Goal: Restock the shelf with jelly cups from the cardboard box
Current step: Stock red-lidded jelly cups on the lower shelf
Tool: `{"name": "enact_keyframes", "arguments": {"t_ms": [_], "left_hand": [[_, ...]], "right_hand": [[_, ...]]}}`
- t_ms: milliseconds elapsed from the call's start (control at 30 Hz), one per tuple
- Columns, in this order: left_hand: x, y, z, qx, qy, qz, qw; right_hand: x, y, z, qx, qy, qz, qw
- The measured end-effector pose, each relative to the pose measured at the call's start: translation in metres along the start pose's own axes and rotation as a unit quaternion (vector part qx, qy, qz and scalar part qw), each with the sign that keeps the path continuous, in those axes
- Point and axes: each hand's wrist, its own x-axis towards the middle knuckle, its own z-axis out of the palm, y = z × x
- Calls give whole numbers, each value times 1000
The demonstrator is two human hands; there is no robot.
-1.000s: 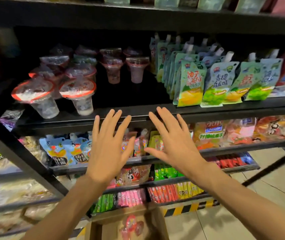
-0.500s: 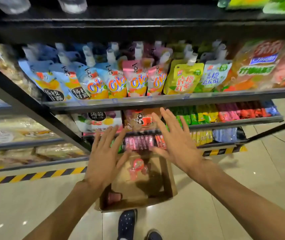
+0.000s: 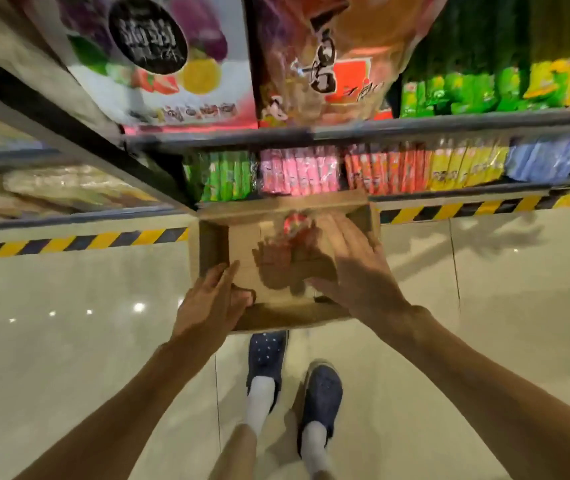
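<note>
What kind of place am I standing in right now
Most likely a small grocery or snack shop aisle. Tiered metal shelves hold rows of coloured snack packets and big printed bags, a cardboard box of stock sits on the tiled floor, and hazard-striped tape edges the shelf base.
</note>
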Motion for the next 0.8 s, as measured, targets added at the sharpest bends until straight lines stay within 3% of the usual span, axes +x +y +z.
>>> {"name": "enact_keyframes", "arguments": {"t_ms": [167, 333, 467, 600, 733, 800], "left_hand": [[29, -34, 73, 22, -26, -43, 999], [63, -72, 134, 13, -72, -146, 986], [96, -85, 176, 7, -115, -284, 952], [120, -82, 196, 13, -146, -358, 922], [130, -85, 207, -49, -146, -395, 906], [126, -84, 208, -74, -111, -345, 929]], "right_hand": [[0, 23, 76, 35, -9, 20, 999], [5, 43, 140, 88, -64, 40, 993], [13, 57, 184, 117, -78, 45, 989], [18, 64, 214, 136, -90, 36, 986], [23, 67, 230, 160, -111, 55, 979], [24, 66, 233, 161, -114, 61, 978]]}}
